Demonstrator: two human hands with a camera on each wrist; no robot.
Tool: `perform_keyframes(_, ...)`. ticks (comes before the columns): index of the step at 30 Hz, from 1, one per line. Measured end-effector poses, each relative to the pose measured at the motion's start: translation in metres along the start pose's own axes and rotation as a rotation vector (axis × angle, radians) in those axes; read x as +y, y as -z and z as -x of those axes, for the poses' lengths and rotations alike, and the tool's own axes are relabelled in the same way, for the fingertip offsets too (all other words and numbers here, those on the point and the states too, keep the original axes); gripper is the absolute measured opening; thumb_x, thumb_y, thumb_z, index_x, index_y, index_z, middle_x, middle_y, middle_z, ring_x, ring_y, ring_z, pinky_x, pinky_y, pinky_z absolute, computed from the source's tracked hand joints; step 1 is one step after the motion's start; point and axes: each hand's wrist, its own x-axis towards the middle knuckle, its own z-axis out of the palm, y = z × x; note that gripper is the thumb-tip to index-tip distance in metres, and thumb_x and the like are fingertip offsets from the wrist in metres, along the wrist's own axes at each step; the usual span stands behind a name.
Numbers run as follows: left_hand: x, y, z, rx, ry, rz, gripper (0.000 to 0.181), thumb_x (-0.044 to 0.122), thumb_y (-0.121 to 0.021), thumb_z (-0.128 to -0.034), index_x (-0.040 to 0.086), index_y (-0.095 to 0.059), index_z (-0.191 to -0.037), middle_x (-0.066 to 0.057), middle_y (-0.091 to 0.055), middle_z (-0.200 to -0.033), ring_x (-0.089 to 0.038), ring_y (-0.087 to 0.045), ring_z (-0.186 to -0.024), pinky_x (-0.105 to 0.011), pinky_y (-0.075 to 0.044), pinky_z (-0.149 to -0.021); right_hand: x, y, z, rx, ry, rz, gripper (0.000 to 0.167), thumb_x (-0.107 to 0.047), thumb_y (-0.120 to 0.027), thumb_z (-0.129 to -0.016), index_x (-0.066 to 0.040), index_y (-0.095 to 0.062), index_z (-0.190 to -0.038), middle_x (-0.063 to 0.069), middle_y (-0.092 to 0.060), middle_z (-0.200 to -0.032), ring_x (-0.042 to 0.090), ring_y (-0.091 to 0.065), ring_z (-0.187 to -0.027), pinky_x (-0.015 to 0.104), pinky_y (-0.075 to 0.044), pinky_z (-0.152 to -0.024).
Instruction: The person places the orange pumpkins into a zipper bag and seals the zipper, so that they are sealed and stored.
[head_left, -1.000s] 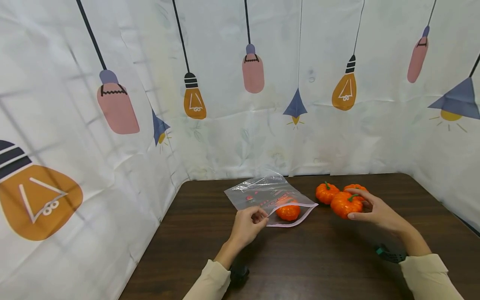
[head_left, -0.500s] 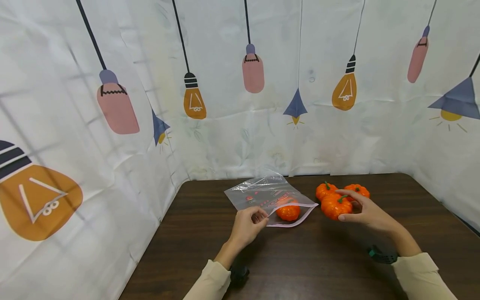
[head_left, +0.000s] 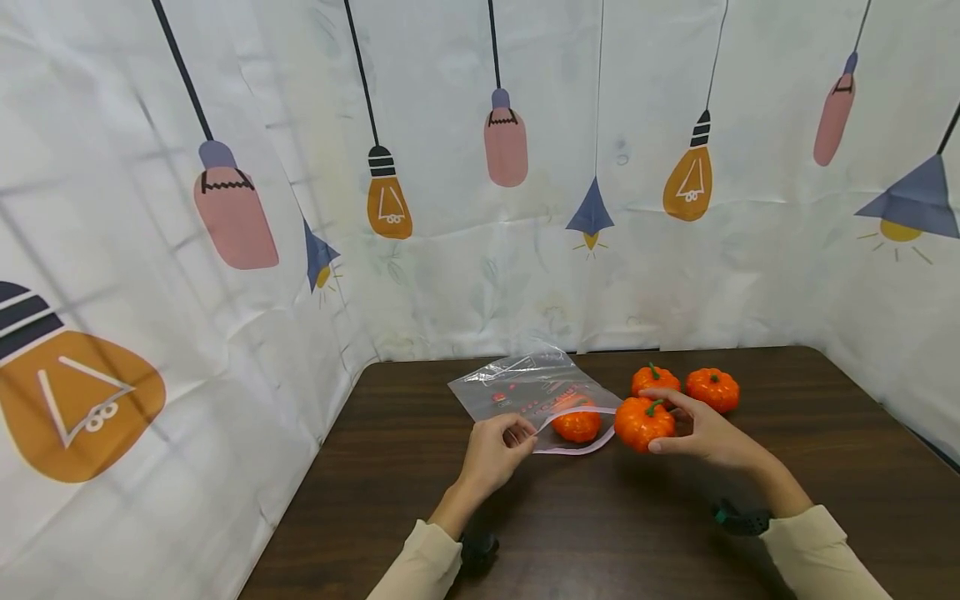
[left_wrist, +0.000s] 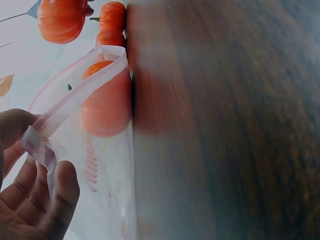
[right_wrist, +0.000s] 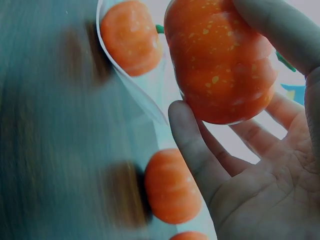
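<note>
Held pumpkin (head_left: 643,423) moved nearer bag (head_left: 534,390) | yellow flecks (right_wrist: 215,80): right-wrist view only

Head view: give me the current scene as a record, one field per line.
left hand: pinches bag by its rim
right hand: grips held pumpkin
held pumpkin: orange, raised off table, outside bag
bag: clear, mouth open
bagged pumpkin: just inside mouth
loose pumpkins: two, on table, beyond right hand
table: dark, wood-grained
</note>
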Motion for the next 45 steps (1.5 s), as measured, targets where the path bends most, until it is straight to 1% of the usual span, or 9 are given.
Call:
perform_keyframes(7, 0.0, 0.0, 0.0, 0.007, 0.001, -0.005, 0.01, 0.009, -0.081, -0.0838, 0.017, -0.076, -0.083, 0.004, -0.068, -0.069, 0.001, -0.056, -0.06, -0.018, -0.05, -0.06, -0.005, -0.017, -0.006, -0.075, 0.029, -0.081, 0.072, -0.016, -0.076, -0.091, -0.006, -0.04, -0.153, 0.023, -0.054, -0.141, 0.009, -0.062, -0.108, 0.027, -0.056, -0.085)
perform_keyframes(16, 0.002, 0.001, 0.0, 0.008, 0.004, -0.021, 0.008, 0.013, -0.081, -0.0842, 0.019, -0.076, -0.083, 0.005, -0.068, -0.069, 0.0, -0.056, -0.06, -0.017, -0.05, -0.06, -0.008, -0.04, -0.014, -0.131, 0.054, -0.107, 0.071, -0.017, -0.076, -0.091, -0.009, -0.04, -0.152, 0.022, -0.049, -0.148, 0.004, -0.059, -0.115, 0.023, -0.053, -0.094)
perform_keyframes(18, 0.002, 0.001, 0.0, 0.007, 0.002, -0.021, 0.008, 0.013, -0.081, -0.0842, 0.019, -0.076, -0.083, 0.005, -0.068, -0.069, 0.0, -0.057, -0.06, -0.017, -0.05, -0.06, -0.009, -0.045, -0.015, -0.143, 0.049, -0.11, 0.071, -0.019, -0.077, -0.091, -0.01, -0.04, -0.152, 0.022, -0.046, -0.151, 0.005, -0.059, -0.118, 0.022, -0.053, -0.095)
perform_keyframes(21, 0.002, 0.0, 0.0, 0.006, 0.002, -0.023, 0.008, 0.013, -0.081, -0.084, 0.019, -0.076, -0.083, 0.005, -0.068, -0.069, 0.0, -0.057, -0.059, -0.017, -0.05, -0.06, -0.012, -0.053, -0.017, -0.15, 0.037, -0.104, 0.072, -0.021, -0.077, -0.091, -0.011, -0.04, -0.152, 0.021, -0.042, -0.155, 0.015, -0.058, -0.123, 0.021, -0.052, -0.096)
perform_keyframes(25, 0.003, 0.0, 0.0, 0.006, 0.007, -0.027, 0.008, 0.012, -0.081, -0.0837, 0.018, -0.076, -0.083, 0.005, -0.068, -0.069, 0.0, -0.056, -0.059, -0.017, -0.05, -0.06, -0.016, -0.062, -0.018, -0.133, 0.019, -0.083, 0.073, -0.026, -0.079, -0.089, -0.011, -0.042, -0.15, 0.02, -0.044, -0.153, 0.03, -0.056, -0.124, 0.02, -0.051, -0.095)
perform_keyframes(27, 0.003, 0.0, 0.0, 0.007, 0.008, -0.027, 0.008, 0.012, -0.081, -0.0837, 0.018, -0.076, -0.083, 0.005, -0.068, -0.069, 0.0, -0.057, -0.06, -0.018, -0.05, -0.06, -0.018, -0.067, -0.019, -0.12, 0.012, -0.074, 0.073, -0.027, -0.08, -0.088, -0.011, -0.043, -0.149, 0.019, -0.048, -0.148, 0.03, -0.057, -0.121, 0.021, -0.052, -0.094)
perform_keyframes(32, 0.003, -0.001, 0.001, -0.001, 0.012, -0.019, 0.007, 0.014, -0.08, -0.0843, 0.019, -0.076, -0.083, 0.005, -0.068, -0.07, -0.001, -0.057, -0.061, -0.018, -0.05, -0.061, -0.02, -0.079, -0.02, -0.076, -0.005, -0.027, 0.073, -0.032, -0.081, -0.087, -0.013, -0.045, -0.147, 0.014, -0.055, -0.136, 0.021, -0.057, -0.11, 0.025, -0.053, -0.089)
perform_keyframes(35, 0.003, -0.001, 0.002, -0.009, 0.013, -0.012, 0.007, 0.015, -0.08, -0.0847, 0.019, -0.076, -0.083, 0.005, -0.068, -0.07, -0.001, -0.057, -0.061, -0.018, -0.05, -0.061, -0.021, -0.084, -0.02, -0.043, -0.025, 0.006, 0.074, -0.035, -0.081, -0.087, -0.013, -0.045, -0.147, 0.012, -0.056, -0.131, 0.02, -0.056, -0.109, 0.027, -0.052, -0.088)
perform_keyframes(45, 0.004, -0.001, 0.001, -0.029, 0.009, -0.007, 0.005, 0.016, -0.08, -0.0854, 0.018, -0.076, -0.085, 0.005, -0.069, -0.071, -0.001, -0.058, -0.061, -0.018, -0.05, -0.061, -0.028, -0.093, -0.023, 0.042, -0.118, 0.034, 0.077, -0.042, -0.082, -0.084, -0.014, -0.046, -0.146, 0.015, -0.055, -0.141, 0.027, -0.057, -0.116, 0.041, -0.05, -0.094)
